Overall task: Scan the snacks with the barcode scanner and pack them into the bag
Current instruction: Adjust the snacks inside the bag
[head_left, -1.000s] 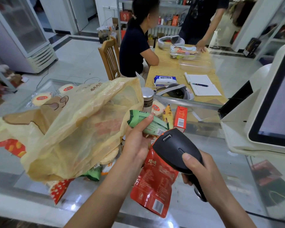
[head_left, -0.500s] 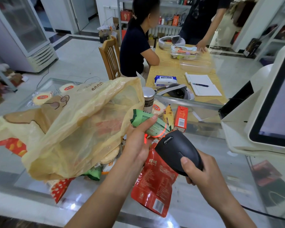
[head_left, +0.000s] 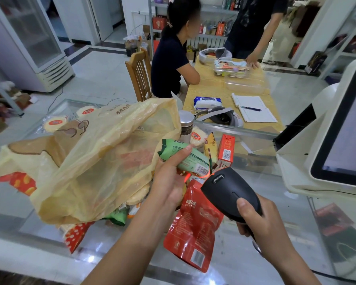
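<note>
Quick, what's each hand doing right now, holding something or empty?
Left hand: closed, holding the green snack packet.
Right hand: closed, holding the barcode scanner, which points at the packet.

Translucent plastic bag [head_left: 95, 161], matt black scanner [head_left: 230, 192], glass counter [head_left: 255, 161]

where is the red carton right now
In the head view, the red carton stands on the glass counter just right of centre, beside the yellow packet, beyond the barcode scanner.
</note>
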